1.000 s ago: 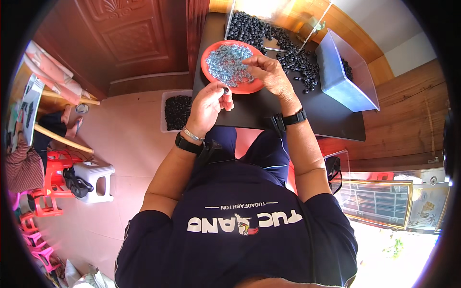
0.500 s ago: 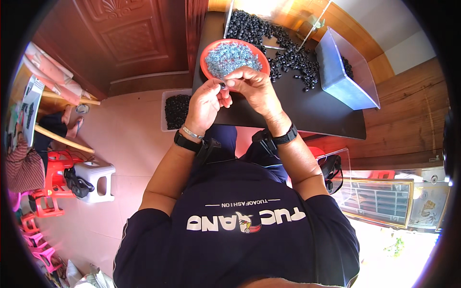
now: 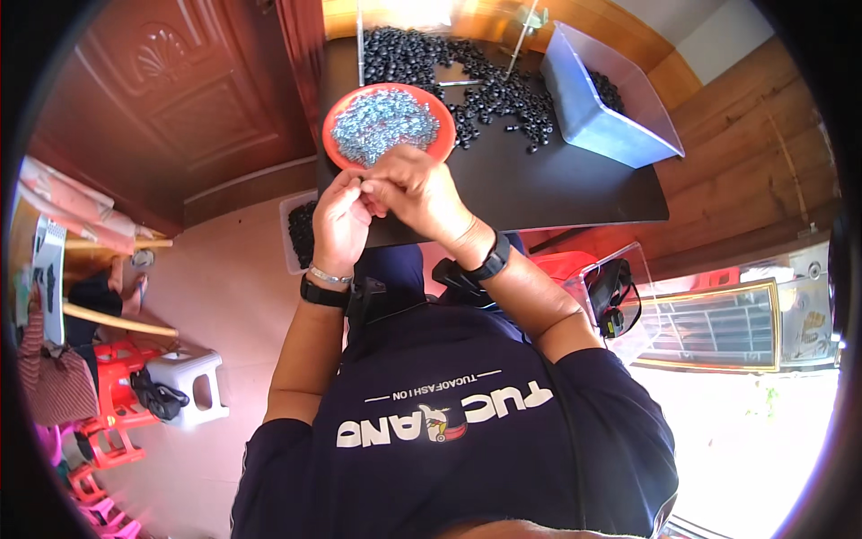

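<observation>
My left hand (image 3: 339, 220) is closed, its thumb and fingertips pinching a small black round part (image 3: 362, 180). Against it press the pinched fingers of my right hand (image 3: 426, 193); what these hold, if anything, is hidden. Both hands meet over the near edge of a dark table, just in front of a red bowl (image 3: 446, 142) filled with small shiny metal pieces (image 3: 382, 124). Behind the bowl lies a heap of small black round parts (image 3: 404, 58), which spreads to the right across the table.
A blue-grey plastic bin (image 3: 597, 130) with black parts inside lies tilted on the table (image 3: 575, 193). Below the table's left side stands a clear tub (image 3: 292, 256) of black parts. Red and white stools (image 3: 193, 382) and another person's sleeve (image 3: 58, 386) are at the left.
The view has shifted, so the table and bowl appear farther left. My right fingers have closed in over the black part, covering most of it.
</observation>
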### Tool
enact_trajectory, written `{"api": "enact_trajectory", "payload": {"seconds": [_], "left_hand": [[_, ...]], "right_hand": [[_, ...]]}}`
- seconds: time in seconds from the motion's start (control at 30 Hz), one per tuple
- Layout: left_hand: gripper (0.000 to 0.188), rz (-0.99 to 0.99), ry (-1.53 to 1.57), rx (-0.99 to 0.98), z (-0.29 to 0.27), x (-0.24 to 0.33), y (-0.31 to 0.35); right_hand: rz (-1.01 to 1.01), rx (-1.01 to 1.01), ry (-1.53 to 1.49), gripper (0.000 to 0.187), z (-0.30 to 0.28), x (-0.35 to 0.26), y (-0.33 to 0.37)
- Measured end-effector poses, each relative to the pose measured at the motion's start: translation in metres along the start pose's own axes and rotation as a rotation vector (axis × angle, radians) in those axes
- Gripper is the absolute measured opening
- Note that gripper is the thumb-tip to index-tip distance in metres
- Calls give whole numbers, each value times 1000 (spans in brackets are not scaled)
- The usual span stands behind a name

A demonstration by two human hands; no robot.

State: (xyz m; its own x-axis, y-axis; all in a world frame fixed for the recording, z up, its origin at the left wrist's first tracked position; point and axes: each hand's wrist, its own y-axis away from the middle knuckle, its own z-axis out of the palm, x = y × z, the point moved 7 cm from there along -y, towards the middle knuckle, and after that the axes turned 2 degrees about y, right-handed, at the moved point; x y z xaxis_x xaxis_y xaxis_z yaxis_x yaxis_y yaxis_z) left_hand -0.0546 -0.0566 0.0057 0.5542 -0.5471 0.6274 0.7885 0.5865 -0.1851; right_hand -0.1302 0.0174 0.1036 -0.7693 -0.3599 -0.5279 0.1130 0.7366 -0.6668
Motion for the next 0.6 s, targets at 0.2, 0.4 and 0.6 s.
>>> {"api": "enact_trajectory", "payload": {"seconds": [0.2, 0.4, 0.6], "left_hand": [[20, 8, -3, 66, 1, 1, -1], [19, 20, -57, -30, 7, 3, 3], [19, 25, -99, -25, 12, 4, 2]], "right_hand": [[-171, -63, 445, 19, -7, -28, 5], [-12, 33, 640, 15, -93, 33, -2], [267, -243, 931, 15, -156, 153, 9]]}}
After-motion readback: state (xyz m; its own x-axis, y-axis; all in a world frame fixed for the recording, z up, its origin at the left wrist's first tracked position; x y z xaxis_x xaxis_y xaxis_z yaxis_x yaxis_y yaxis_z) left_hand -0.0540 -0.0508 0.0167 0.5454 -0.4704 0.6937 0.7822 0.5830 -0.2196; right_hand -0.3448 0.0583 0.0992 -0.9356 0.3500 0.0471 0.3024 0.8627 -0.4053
